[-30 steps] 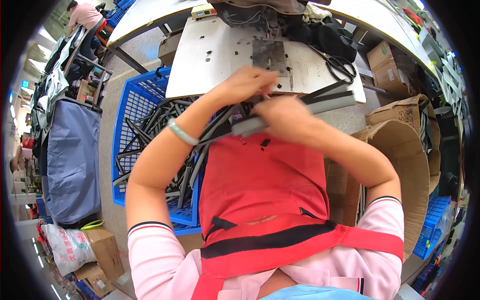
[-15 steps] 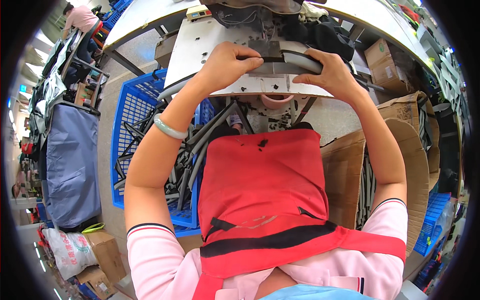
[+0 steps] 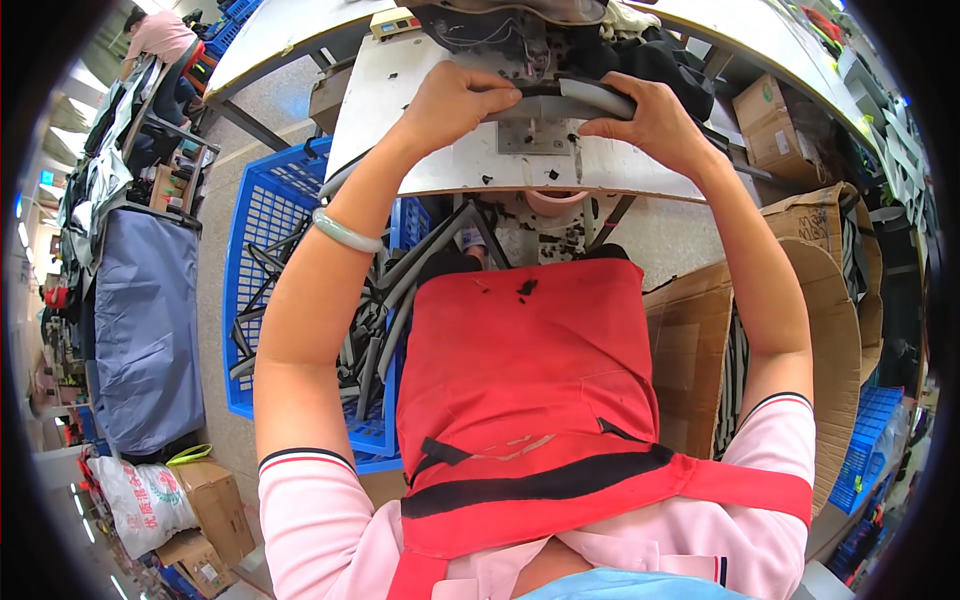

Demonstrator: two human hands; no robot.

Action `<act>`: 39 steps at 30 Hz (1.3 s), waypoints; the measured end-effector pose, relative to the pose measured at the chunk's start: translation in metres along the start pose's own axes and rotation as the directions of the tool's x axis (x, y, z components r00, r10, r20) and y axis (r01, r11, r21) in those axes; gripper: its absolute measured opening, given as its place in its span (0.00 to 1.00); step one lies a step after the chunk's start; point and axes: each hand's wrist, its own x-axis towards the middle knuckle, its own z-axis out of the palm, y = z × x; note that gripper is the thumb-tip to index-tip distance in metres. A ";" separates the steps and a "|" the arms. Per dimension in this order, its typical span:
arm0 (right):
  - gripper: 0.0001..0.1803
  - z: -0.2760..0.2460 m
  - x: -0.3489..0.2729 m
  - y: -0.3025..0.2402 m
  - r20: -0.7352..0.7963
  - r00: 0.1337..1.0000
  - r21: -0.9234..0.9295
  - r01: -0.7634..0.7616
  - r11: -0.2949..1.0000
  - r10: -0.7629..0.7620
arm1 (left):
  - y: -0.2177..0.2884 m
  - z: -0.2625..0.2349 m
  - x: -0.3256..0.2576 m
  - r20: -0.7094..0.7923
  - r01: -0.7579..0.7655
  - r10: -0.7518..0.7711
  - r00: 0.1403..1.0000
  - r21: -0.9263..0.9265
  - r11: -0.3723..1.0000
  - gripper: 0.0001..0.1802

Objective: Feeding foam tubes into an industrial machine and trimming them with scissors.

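Observation:
A long grey and black strip [image 3: 598,97], rounded like edging, is held crosswise between my hands under the head of a sewing machine [image 3: 500,28]. My left hand [image 3: 458,106] pinches it left of the needle area, thumb and fingers pressed together. On the other side, my right hand [image 3: 655,122] is closed round the grey part, thumb below and fingers above. The strip's middle lies close to the needle [image 3: 538,68]. Nearer me, a metal plate [image 3: 535,138] shows on the white table [image 3: 450,172]. My left forearm partly hides the strip's left end.
At left stands a blue crate [image 3: 236,300] full of similar strips. A cardboard box [image 3: 690,345] with more strips is at right. Dark cloth [image 3: 655,85] lies beside the machine. A pink bowl [image 3: 555,204] sits below the table edge. Another person [image 3: 165,40] is far left.
Both hands have moved away from me, carrying the strip closer to the machine's needle. More of the metal plate is now uncovered in front of the strip.

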 end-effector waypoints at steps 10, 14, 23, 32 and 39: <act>0.31 0.004 0.012 0.004 -0.088 0.996 -0.090 0.026 0.996 -0.034 | -0.013 0.006 0.011 -0.084 -0.088 0.085 0.993 -0.032 0.996 0.14; 0.31 0.006 -0.015 -0.023 -0.053 0.997 -0.071 -0.058 0.996 0.054 | -0.009 -0.001 -0.008 -0.060 -0.044 0.043 0.997 -0.018 0.999 0.15; 0.27 0.016 -0.021 -0.015 -0.116 0.993 -0.106 -0.014 0.994 0.002 | -0.009 0.003 -0.010 -0.043 -0.083 0.083 0.996 0.010 0.997 0.15; 0.20 0.013 -0.026 -0.027 -0.180 0.981 -0.213 0.037 0.976 -0.077 | -0.014 -0.006 0.002 -0.171 -0.132 0.154 0.973 0.137 0.982 0.15; 0.08 0.131 -0.080 -0.125 0.334 0.782 -0.474 0.622 0.624 -0.526 | 0.045 0.059 -0.026 0.223 -0.114 0.109 0.969 0.011 0.993 0.17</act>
